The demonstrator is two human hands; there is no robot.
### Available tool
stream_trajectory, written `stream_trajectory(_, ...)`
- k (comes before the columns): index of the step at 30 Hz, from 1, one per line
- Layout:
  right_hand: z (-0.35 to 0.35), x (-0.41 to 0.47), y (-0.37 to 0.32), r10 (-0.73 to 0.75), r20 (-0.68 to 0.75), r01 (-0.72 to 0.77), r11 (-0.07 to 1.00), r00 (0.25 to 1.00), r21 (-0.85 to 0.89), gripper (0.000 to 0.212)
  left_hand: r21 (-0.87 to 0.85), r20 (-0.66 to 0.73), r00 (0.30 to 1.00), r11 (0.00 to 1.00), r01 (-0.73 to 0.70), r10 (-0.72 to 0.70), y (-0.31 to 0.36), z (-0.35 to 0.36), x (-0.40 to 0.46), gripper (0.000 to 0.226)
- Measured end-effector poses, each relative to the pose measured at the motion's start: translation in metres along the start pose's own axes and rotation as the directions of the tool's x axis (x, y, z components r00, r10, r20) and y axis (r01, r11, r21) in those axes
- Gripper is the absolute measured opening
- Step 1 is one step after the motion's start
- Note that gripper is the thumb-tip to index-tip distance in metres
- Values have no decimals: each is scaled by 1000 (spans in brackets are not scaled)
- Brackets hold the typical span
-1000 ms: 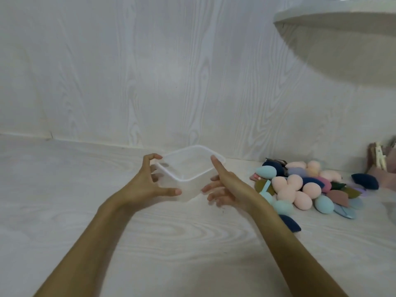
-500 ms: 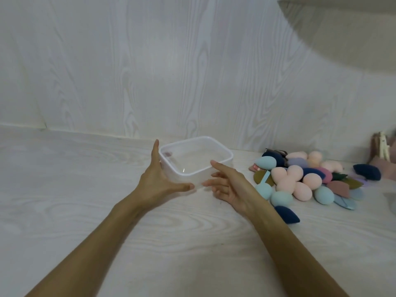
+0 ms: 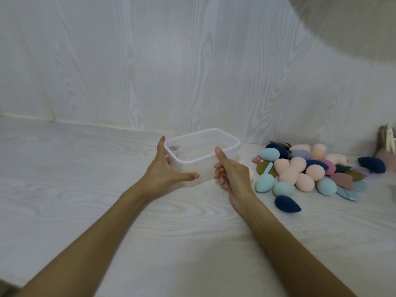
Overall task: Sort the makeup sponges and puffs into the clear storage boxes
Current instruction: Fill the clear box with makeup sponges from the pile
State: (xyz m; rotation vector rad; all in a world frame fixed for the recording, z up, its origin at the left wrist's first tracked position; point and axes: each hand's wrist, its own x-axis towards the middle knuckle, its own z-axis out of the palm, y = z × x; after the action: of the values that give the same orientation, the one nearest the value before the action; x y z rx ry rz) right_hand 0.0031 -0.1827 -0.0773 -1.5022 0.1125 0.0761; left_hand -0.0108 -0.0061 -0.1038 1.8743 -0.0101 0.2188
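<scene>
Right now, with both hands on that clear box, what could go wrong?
The clear box is light and empty; the left hand and right hand could slide it right into the sponge pile. The navy sponge lies beside the right forearm and could get swept away.

A pale wood-grain table (image 3: 64,189) meets a matching wall (image 3: 150,61); a pinkish item (image 3: 386,146) stands far right.
</scene>
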Motion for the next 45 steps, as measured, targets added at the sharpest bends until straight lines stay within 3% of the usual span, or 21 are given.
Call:
stream_trajectory(4,-1,1,-4,36,44,-37,999,998,20,39,54,-50,999,998,14,-11,2,3,-2,150)
stream_trajectory(8,-12,2,-14,203,257,-160,971,945,-178,46,230,-125,991,973,-6,36,3,8,-4,142)
stream_trajectory(10,-11,4,-12,234,304,-181,964,923,-193,47,248,-144,988,969,-19,56,2,10,-3,128)
stream_trajectory(13,-1,7,-4,169,227,-154,985,959,-80,45,238,-150,987,971,-20,57,3,12,-3,117)
stream_trajectory(16,4,10,1,93,135,-102,993,986,63,46,179,-151,988,984,6,22,5,13,-4,120)
stream_trajectory(20,6,6,2,48,60,-56,990,997,129,47,153,-146,989,988,15,8,8,17,-6,120)
stream_trajectory(28,10,3,-1,50,-9,-47,972,999,230,45,193,-199,980,980,45,-6,15,25,-8,123)
stream_trajectory(31,10,4,-1,61,-51,-44,959,997,280,44,304,-227,971,953,-6,78,15,26,-8,118)
stream_trajectory(33,8,4,-2,83,-52,-63,949,995,308,44,319,-216,969,947,-47,121,13,25,-7,118)
stream_trajectory(39,-8,9,-10,88,80,-102,976,993,190,38,103,-96,994,994,-46,56,3,8,-2,130)
stream_trajectory(43,-22,8,-30,-141,122,97,945,982,311,26,41,1,1000,999,11,-11,4,-3,-2,148)
stream_trajectory(45,-25,7,-36,-286,155,233,929,946,288,30,76,47,998,996,-48,44,7,-9,-4,151)
